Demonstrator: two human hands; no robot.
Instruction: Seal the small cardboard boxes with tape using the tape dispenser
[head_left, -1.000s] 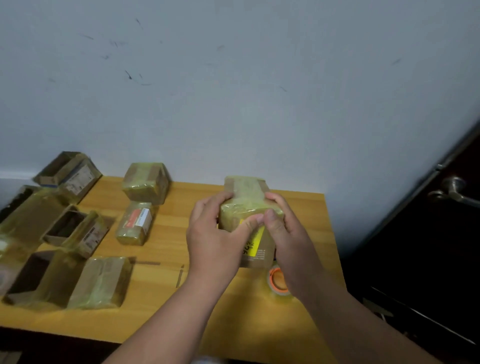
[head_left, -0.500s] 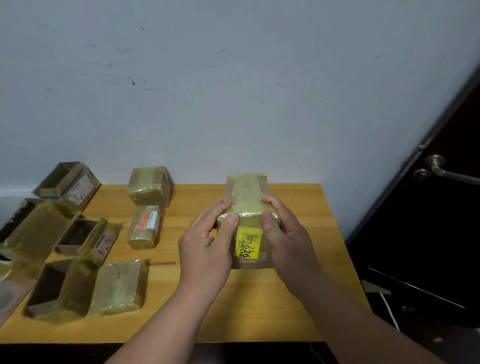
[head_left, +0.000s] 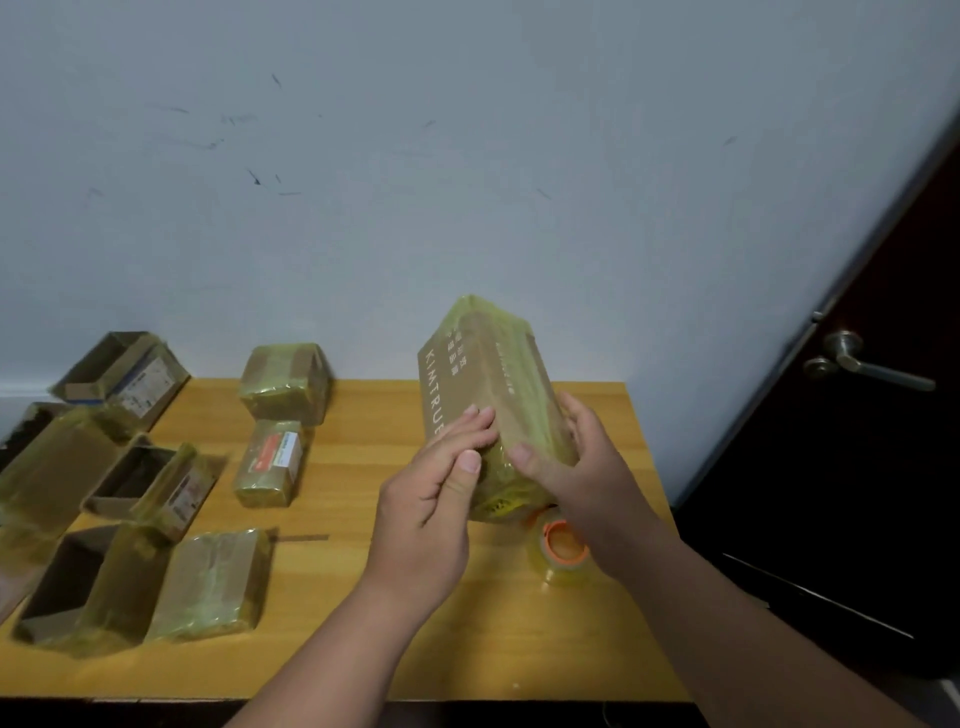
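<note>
A brown cardboard box (head_left: 480, 384) wrapped in yellowish tape is held tilted above the wooden table (head_left: 363, 499), its far end raised; white lettering shows on its side. My right hand (head_left: 576, 467) grips its lower right side, thumb across the near face. My left hand (head_left: 436, 499) lies with straight fingers pressed flat against the left of that face. A tape roll (head_left: 563, 553) with an orange core sits on the table just below the box, beside my right wrist.
Several other boxes cover the table's left half: taped ones (head_left: 285, 382) (head_left: 267, 462) (head_left: 208, 584) and open ones (head_left: 124, 371) (head_left: 150, 480) (head_left: 83, 587). A white wall stands behind. A dark door with a metal handle (head_left: 852, 358) is at the right.
The box has been tipped and turned, so its lettered side now faces up instead of the yellow label. My left fingers have straightened against it. The tape roll is uncovered again.
</note>
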